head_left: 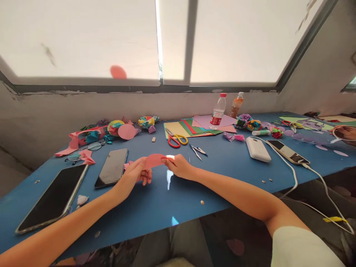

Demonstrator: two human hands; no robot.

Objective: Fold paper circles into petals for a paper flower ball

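Observation:
Both my hands hold one pink paper piece [154, 160] just above the blue table [222, 174]. My left hand [136, 174] pinches its left end, and my right hand [179, 165] pinches its right end. The paper bows slightly between them. A black phone [111, 167] lies just left of my left hand. Red and yellow scissors [175, 139] lie beyond the paper, and a small metal tool [198, 151] lies to the right of them.
A tablet [54, 196] lies at the near left. Paper flowers and pink scraps [111, 129] sit far left. Coloured sheets [194, 127], two bottles [218, 111], a white power bank [258, 149] with cable and another phone [289, 152] lie right. Another person's hand [346, 133] is far right.

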